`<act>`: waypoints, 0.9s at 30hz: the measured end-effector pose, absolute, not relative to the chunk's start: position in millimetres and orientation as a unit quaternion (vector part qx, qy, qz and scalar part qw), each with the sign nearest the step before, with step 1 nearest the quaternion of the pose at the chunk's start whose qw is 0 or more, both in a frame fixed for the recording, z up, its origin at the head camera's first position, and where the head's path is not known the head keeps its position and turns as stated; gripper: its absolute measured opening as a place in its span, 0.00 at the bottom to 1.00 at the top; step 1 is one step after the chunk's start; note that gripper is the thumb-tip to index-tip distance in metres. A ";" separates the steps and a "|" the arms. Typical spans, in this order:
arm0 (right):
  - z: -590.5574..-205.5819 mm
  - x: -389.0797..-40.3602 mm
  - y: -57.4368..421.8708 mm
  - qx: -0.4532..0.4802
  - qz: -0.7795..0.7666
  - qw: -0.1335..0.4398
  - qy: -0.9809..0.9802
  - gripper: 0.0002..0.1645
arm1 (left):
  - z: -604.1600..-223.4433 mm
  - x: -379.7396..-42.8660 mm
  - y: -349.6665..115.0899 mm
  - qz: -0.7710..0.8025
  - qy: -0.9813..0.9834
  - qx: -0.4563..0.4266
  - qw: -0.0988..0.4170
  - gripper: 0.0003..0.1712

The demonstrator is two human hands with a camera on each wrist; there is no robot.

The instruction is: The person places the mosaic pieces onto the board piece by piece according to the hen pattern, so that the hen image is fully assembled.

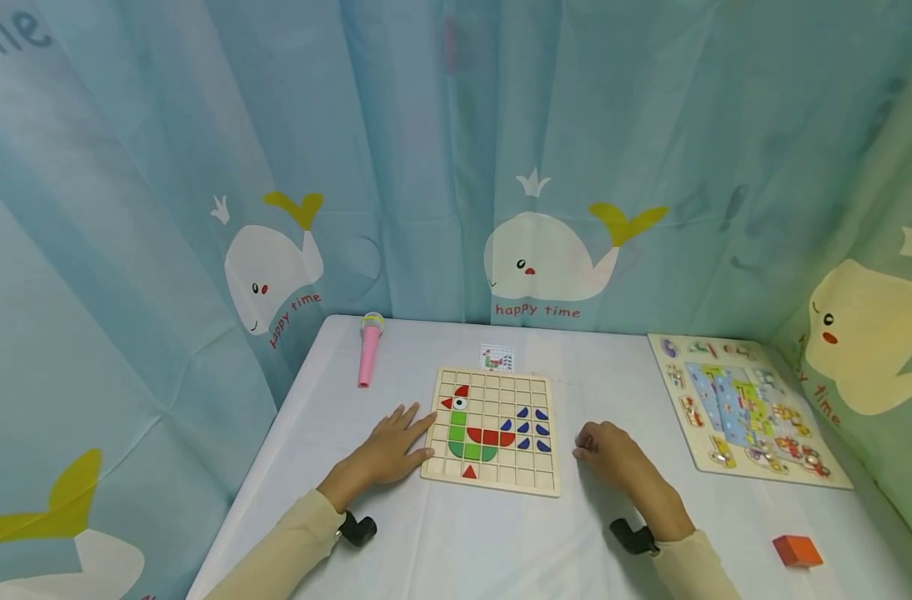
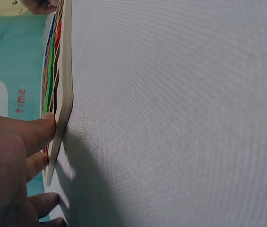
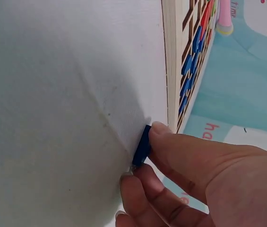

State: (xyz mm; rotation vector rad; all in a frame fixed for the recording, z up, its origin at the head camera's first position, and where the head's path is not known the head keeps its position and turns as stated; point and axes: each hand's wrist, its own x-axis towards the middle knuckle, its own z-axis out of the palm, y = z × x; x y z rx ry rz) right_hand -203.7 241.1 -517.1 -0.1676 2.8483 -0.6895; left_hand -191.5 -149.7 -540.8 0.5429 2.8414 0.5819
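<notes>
A square wooden grid board point(image 1: 512, 387) lies on the table, its colored pieces forming a bird in red, green and blue, with one eye tile. My left hand point(image 1: 390, 446) rests at its left edge, fingers spread, with thumb and index finger touching the rim. To the right of the board, my right hand point(image 1: 612, 454) is low over the cloth. In the right wrist view it pinches a small blue puzzle piece point(image 3: 142, 145) between thumb and fingertips. Several blue pieces point(image 1: 523, 428) sit in the board's right-hand cells.
Behind the board lies a small pattern card point(image 1: 497, 358). A pink toy microphone point(image 1: 368, 354) is at the back left. To the right are a picture puzzle board point(image 1: 689, 408) and an orange block point(image 1: 797, 551). Printed curtains point(image 1: 426, 167) hang around the white-covered table point(image 1: 501, 550).
</notes>
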 end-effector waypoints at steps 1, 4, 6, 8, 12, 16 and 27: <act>-517.0 -203.7 241.1 -0.056 -0.234 0.105 0.965 0.08 | -541.0 -191.7 -149.7 0.195 0.959 0.183 0.096 0.38; -517.3 -203.0 241.7 -0.048 -0.231 0.109 0.966 0.11 | -542.2 -192.3 -149.8 0.191 0.959 0.183 0.097 0.38; -517.6 -202.2 242.3 -0.046 -0.230 0.110 0.966 0.12 | -542.9 -192.7 -149.9 0.190 0.960 0.183 0.099 0.38; -518.2 -201.5 243.1 -0.050 -0.233 0.107 0.965 0.11 | -543.4 -193.0 -149.9 0.191 0.959 0.182 0.100 0.38; -518.2 -199.8 244.3 -0.065 -0.238 0.093 0.965 0.05 | -543.5 -193.1 -150.2 0.197 0.958 0.182 0.098 0.38; -517.0 -198.6 246.4 -0.062 -0.246 0.072 0.965 0.05 | -545.6 -193.3 -150.8 0.199 0.957 0.184 0.099 0.37; -518.0 -201.4 247.2 -0.036 -0.246 0.064 0.967 0.07 | -547.2 -194.3 -150.3 0.199 0.958 0.182 0.100 0.37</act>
